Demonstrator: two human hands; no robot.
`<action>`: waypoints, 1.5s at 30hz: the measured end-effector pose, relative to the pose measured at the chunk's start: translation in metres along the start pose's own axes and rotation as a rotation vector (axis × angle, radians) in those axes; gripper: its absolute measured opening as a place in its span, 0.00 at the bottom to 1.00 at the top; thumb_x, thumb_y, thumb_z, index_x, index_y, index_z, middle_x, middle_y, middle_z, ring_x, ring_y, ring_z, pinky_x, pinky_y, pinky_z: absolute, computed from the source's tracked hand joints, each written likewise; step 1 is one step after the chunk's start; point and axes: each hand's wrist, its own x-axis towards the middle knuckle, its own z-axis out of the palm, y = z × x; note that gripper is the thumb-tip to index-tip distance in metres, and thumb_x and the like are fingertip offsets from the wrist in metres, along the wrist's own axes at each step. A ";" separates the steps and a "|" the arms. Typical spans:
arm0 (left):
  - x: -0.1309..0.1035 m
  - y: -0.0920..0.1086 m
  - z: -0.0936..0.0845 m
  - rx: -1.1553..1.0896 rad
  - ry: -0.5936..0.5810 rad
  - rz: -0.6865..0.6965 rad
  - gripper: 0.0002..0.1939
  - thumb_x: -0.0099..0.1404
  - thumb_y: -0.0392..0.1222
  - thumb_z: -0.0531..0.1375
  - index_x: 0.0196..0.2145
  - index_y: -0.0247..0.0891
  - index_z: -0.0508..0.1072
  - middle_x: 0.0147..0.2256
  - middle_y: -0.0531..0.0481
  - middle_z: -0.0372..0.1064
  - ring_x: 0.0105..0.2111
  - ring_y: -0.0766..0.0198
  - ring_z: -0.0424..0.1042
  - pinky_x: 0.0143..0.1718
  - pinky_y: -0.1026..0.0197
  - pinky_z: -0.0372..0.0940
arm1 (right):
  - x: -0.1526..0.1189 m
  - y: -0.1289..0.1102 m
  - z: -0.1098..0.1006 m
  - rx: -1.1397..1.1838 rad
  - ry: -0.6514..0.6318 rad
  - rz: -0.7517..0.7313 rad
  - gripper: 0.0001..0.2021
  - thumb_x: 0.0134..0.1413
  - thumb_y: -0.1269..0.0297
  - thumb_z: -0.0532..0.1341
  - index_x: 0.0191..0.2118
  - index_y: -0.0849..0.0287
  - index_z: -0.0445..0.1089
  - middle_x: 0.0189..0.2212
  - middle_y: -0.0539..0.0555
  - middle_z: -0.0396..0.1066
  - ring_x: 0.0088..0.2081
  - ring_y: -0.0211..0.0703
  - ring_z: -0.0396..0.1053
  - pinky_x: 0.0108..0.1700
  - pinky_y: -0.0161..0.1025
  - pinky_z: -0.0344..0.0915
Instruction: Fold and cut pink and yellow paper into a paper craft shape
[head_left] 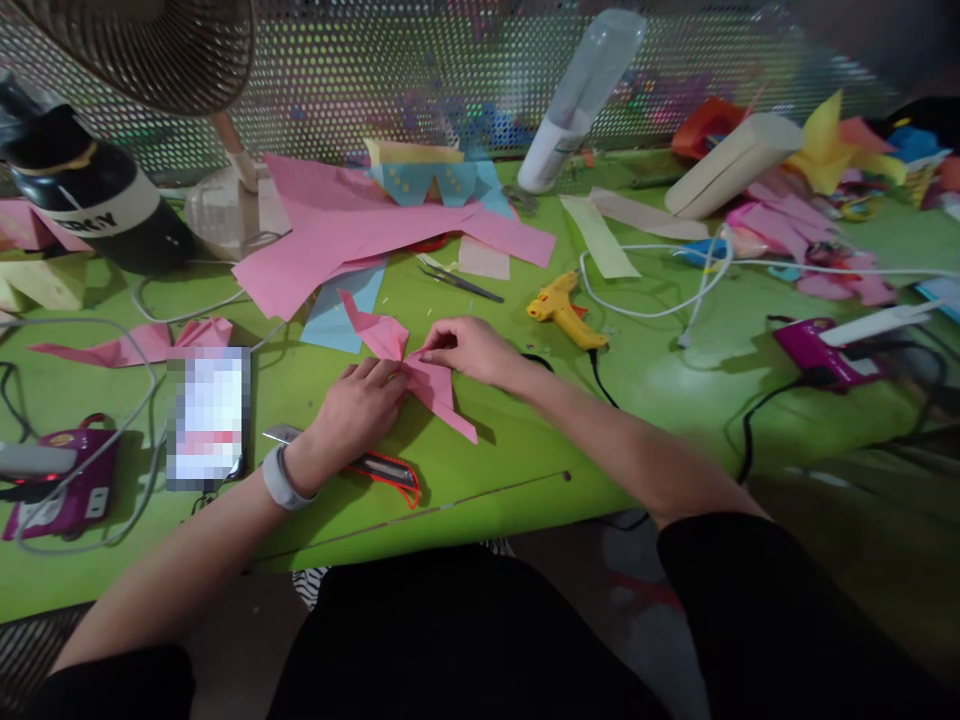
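Note:
A folded pink paper piece (438,388), with pointed ends to the upper left and lower right, lies on the green table (495,450). My left hand (365,402) rests on its middle, fingers together and pressing it down. On the other side, my right hand (463,348) pinches the paper's upper edge between thumb and forefinger. Below my left wrist is an orange and black box cutter (386,470), its blade end pointing left. A yellow glue gun (562,310) lies right of my right hand. Tweezers (463,283) lie behind my hands.
Large pink sheets (337,225) and blue paper (349,310) lie behind my hands. On the left are a phone (210,415), a black bottle (112,205) and a fan (150,45). White cables and a purple power strip (825,352) are on the right.

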 end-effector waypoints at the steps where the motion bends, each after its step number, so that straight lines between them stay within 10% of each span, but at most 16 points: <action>1: 0.000 0.000 -0.001 0.016 -0.007 0.005 0.13 0.70 0.35 0.53 0.49 0.32 0.73 0.49 0.39 0.72 0.45 0.52 0.71 0.44 0.51 0.69 | -0.001 0.000 -0.001 -0.032 0.003 -0.024 0.04 0.50 0.69 0.68 0.29 0.60 0.73 0.27 0.50 0.74 0.31 0.39 0.70 0.35 0.37 0.63; 11: 0.002 0.001 -0.006 0.087 -0.035 0.034 0.11 0.70 0.34 0.54 0.46 0.35 0.74 0.48 0.41 0.72 0.43 0.54 0.72 0.40 0.53 0.69 | -0.007 0.019 -0.008 -0.362 0.001 -0.404 0.03 0.58 0.67 0.65 0.34 0.54 0.77 0.34 0.52 0.73 0.40 0.45 0.67 0.43 0.42 0.62; 28: 0.005 0.002 0.002 0.101 -0.017 -0.014 0.16 0.69 0.38 0.54 0.52 0.34 0.72 0.52 0.38 0.68 0.48 0.49 0.69 0.44 0.49 0.66 | -0.020 0.017 -0.013 -0.559 -0.101 -0.478 0.16 0.69 0.65 0.50 0.43 0.49 0.77 0.41 0.54 0.75 0.46 0.48 0.66 0.47 0.49 0.62; 45: 0.010 0.001 -0.003 0.088 0.001 0.028 0.15 0.69 0.38 0.52 0.49 0.34 0.73 0.48 0.37 0.70 0.46 0.48 0.70 0.41 0.48 0.68 | -0.041 0.038 0.000 -0.777 0.308 -0.727 0.15 0.64 0.72 0.54 0.51 0.59 0.74 0.43 0.56 0.75 0.42 0.46 0.65 0.43 0.45 0.62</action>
